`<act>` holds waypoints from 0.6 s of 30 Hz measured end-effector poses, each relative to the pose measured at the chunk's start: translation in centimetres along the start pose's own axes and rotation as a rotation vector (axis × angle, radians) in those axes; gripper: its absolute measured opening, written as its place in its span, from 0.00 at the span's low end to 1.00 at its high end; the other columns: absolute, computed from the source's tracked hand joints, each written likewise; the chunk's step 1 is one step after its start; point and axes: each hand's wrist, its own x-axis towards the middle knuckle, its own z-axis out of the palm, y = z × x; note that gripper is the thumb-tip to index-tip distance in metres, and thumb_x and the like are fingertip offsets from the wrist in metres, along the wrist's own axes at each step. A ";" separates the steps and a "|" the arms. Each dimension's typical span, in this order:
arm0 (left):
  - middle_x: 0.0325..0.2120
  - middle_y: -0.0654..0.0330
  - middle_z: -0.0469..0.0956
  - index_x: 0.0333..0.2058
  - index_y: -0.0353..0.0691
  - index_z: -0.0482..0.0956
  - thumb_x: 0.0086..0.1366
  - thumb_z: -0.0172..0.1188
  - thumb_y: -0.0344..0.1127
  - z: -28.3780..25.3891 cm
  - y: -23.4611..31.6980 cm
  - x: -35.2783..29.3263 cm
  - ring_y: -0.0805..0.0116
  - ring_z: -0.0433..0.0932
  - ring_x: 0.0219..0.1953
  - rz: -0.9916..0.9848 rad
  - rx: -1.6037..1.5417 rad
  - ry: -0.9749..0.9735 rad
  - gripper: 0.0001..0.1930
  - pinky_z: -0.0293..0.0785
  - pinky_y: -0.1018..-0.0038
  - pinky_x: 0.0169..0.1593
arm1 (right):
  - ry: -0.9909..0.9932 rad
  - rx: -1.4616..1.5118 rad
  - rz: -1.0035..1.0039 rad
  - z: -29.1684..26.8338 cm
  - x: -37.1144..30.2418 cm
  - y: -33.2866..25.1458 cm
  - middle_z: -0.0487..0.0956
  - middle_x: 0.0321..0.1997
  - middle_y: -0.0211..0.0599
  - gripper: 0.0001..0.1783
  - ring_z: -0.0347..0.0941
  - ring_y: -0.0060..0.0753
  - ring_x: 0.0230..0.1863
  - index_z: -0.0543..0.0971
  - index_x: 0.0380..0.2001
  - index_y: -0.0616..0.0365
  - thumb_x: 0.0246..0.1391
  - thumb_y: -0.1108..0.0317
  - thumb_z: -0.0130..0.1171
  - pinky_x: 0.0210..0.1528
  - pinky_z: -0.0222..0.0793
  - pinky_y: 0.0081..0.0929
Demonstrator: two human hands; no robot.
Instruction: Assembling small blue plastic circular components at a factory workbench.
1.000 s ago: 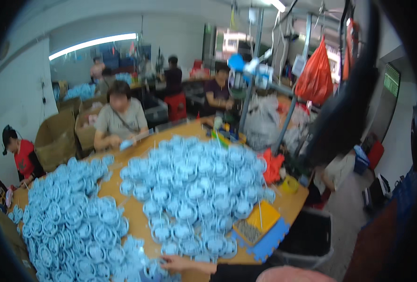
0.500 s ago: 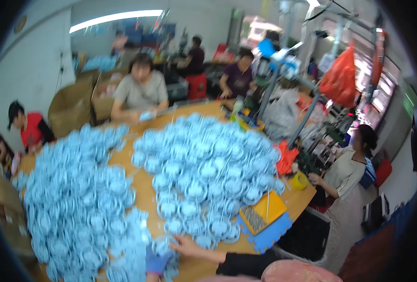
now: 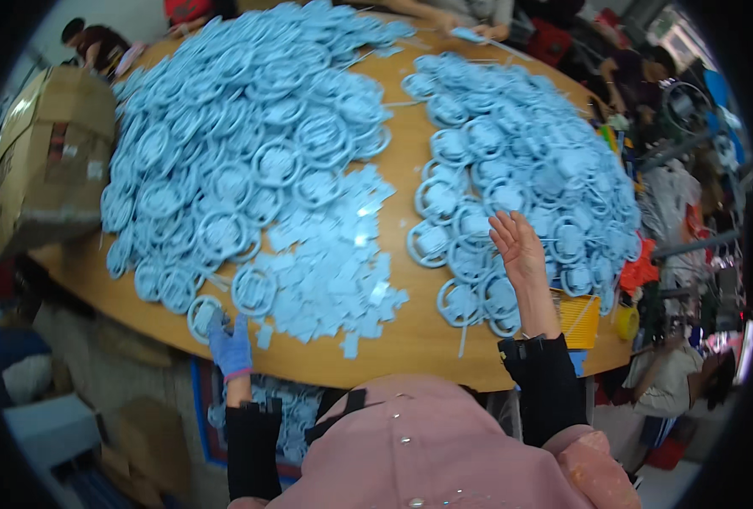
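Observation:
My left hand [image 3: 231, 346], in a blue-violet glove with greyish fingertips, is at the near left edge of the table. Its fingertips touch the rim of a round light-blue plastic piece [image 3: 202, 317], while the thumb stands apart. My bare right hand [image 3: 521, 248] is open and empty, fingers stretched out, over the near part of the right pile of ring-shaped light-blue pieces [image 3: 487, 140]. A larger pile of similar round pieces [image 3: 224, 127] covers the left side. Between the piles, flat light-blue pieces [image 3: 330, 276] lie scattered in a layer.
A wooden table [image 3: 398, 339] curves around in front of me. Past my right wrist sits a yellow tray [image 3: 580, 322], with a yellow tape roll [image 3: 627, 322] beyond. A cardboard box [image 3: 58, 161] stands at the left. Co-workers sit around the far side; one holds a light-blue piece [image 3: 468, 34].
My view has tipped down toward the table. My hands, earlier close together by the flat pieces, are now wide apart: the left at the table's left edge, the right over the right pile.

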 end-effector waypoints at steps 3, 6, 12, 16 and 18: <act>0.36 0.53 0.73 0.48 0.27 0.71 0.52 0.68 0.38 -1.3 -4.9 0.6 0.65 0.71 0.36 -0.157 -0.030 0.036 0.28 0.69 0.70 0.43 | -0.227 -0.489 0.044 1.6 -0.5 5.4 0.76 0.49 0.42 0.23 0.75 0.32 0.44 0.71 0.51 0.62 0.54 0.63 0.59 0.43 0.72 0.30; 0.39 0.49 0.73 0.49 0.27 0.71 0.50 0.70 0.40 -1.2 0.6 1.3 0.63 0.72 0.39 -0.265 0.126 -0.036 0.31 0.70 0.70 0.44 | -0.590 -1.175 -0.110 3.2 -1.6 11.2 0.75 0.47 0.45 0.23 0.75 0.38 0.44 0.73 0.48 0.61 0.49 0.63 0.62 0.42 0.70 0.32; 0.50 0.40 0.71 0.52 0.29 0.69 0.49 0.63 0.61 0.8 4.2 2.8 0.46 0.70 0.52 -0.158 0.476 -0.248 0.42 0.66 0.61 0.54 | -0.636 -1.661 -0.354 8.6 -2.8 13.7 0.74 0.42 0.46 0.28 0.72 0.49 0.44 0.74 0.44 0.59 0.41 0.56 0.67 0.43 0.69 0.41; 0.51 0.40 0.70 0.53 0.29 0.68 0.47 0.66 0.58 2.4 7.2 3.0 0.48 0.69 0.54 -0.314 0.456 -0.292 0.43 0.66 0.64 0.55 | -0.700 -1.792 -0.273 8.8 -4.1 14.1 0.73 0.39 0.46 0.32 0.72 0.49 0.44 0.72 0.46 0.58 0.38 0.55 0.69 0.43 0.69 0.41; 0.52 0.40 0.69 0.55 0.29 0.66 0.46 0.68 0.56 2.3 6.3 3.7 0.48 0.69 0.55 -0.397 0.265 -0.314 0.44 0.65 0.65 0.57 | -0.687 -1.793 -0.300 7.7 -4.1 14.9 0.73 0.38 0.44 0.29 0.73 0.48 0.42 0.73 0.43 0.57 0.39 0.56 0.69 0.41 0.69 0.41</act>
